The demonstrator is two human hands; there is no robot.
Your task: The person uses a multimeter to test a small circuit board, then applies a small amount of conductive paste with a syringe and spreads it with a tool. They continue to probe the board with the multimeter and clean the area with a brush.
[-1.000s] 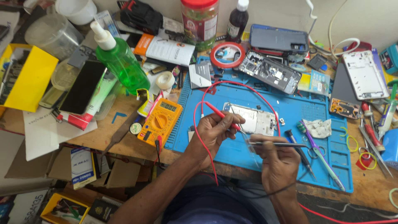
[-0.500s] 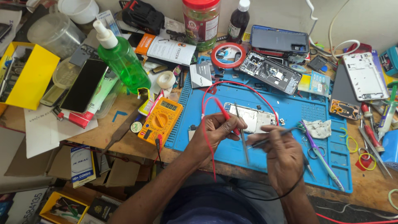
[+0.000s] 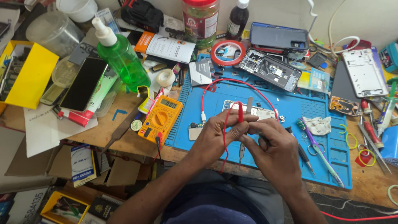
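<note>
L hand [image 3: 222, 132] grips red probe [image 3: 240, 112].

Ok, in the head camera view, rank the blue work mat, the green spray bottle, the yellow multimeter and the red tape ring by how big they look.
1. Blue work mat, by far the largest.
2. Green spray bottle.
3. Yellow multimeter.
4. Red tape ring; it lies farther from the camera, so the last two are unsure.

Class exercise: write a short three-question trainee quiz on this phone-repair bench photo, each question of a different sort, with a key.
1. True or false: the left hand grips a red probe.
2. Which colour is the multimeter? A green, B orange, C white.
3. What do the right hand fingers pinch?

Key: 1 true. 2 B. 3 metal tweezers, held upright over the blue mat.
</note>
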